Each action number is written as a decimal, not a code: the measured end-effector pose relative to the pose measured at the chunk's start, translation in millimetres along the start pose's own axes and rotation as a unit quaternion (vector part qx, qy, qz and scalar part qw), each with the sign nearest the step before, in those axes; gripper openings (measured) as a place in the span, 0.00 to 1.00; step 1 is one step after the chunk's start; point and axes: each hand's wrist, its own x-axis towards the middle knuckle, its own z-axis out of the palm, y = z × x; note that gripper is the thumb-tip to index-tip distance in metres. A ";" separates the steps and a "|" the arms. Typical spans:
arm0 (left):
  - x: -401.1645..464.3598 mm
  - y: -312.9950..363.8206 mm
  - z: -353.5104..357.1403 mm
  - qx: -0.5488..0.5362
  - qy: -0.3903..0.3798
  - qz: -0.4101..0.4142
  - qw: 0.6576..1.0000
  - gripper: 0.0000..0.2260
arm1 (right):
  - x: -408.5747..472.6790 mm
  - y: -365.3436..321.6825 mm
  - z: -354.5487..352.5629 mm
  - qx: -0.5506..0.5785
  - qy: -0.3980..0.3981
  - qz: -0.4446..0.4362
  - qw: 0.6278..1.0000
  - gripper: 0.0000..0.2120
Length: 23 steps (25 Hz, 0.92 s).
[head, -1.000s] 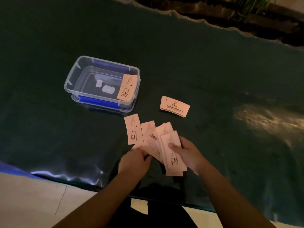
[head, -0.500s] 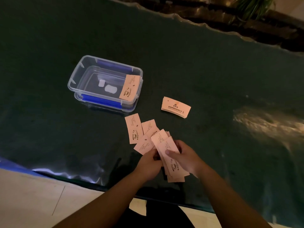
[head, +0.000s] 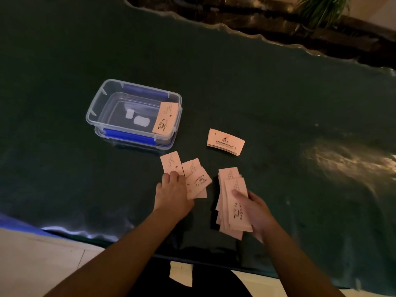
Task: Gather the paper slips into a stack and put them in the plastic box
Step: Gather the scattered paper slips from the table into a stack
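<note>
My right hand (head: 255, 209) grips a fanned stack of pale pink paper slips (head: 230, 202), thumb on top, just above the dark table. My left hand (head: 174, 190) lies on a few loose slips (head: 196, 179) spread on the table to the left of the stack, fingers pressing on them. Another slip (head: 170, 160) lies under my left fingertips. A neat small pile of slips (head: 226, 141) rests further back. The clear plastic box (head: 100, 101) with blue clips stands at the back left, with one slip (head: 165, 117) leaning on its right rim.
The dark green table cover (head: 278, 93) stretches wide, with a shiny glare patch (head: 347, 159) at the right. The near table edge (head: 85, 234) runs just below my forearms. A plant (head: 319, 9) stands beyond the far edge.
My hands have parted: the right one carried the stack to the right, and the left one moved left and forward onto the loose slips on the table.
</note>
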 end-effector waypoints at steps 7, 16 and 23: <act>23.8 -8.2 -25.4 0.079 0.015 0.152 0.985 0.36 | -1.5 -15.0 -9.7 0.014 -0.013 0.006 1.000 0.12; 41.0 -22.8 -17.2 -0.214 0.028 -0.198 0.956 0.44 | 14.7 -34.3 40.5 -0.018 -0.031 0.023 0.999 0.12; 53.0 -4.0 -24.0 -0.275 -0.015 -0.217 0.937 0.41 | 37.2 -44.1 73.7 -0.113 -0.016 -0.036 0.993 0.17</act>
